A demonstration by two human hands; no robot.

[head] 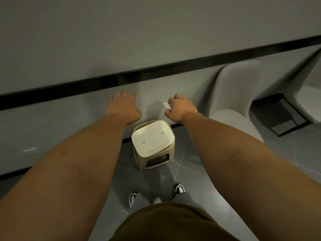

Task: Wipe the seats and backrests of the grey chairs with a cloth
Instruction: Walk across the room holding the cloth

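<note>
Head view, looking down past two bare forearms stretched forward toward a pale grey wall (69, 127) crossed by a black horizontal band (156, 66). The left hand (124, 108) is released, fingers spread and extended, holding nothing; whether the fingertips actually touch the wall I cannot tell from this angle. The right hand (180, 108) is clenched around a small white cloth (166, 106), a crumpled bit of which pokes out on the thumb side, close in front of the wall.

Below and between the two hands stands a cream plastic stool (152, 159) on the grey tiled floor (199, 162), and on its seat rests a cream rectangular lidded container (151, 138) (two small blue marks show on the lid). The stool sits just beside the foot of the wall.

To the right, well apart from the cloth, a grey chair (234, 94) with a curved backrest stands against the wall; a second grey chair (309, 94) is partly cut off at the right edge, with a dark framed base (284, 119) on the floor between them.

At the bottom, the person's olive top (173, 221), grey trousers and black-and-white shoes (178, 188) are visible.
</note>
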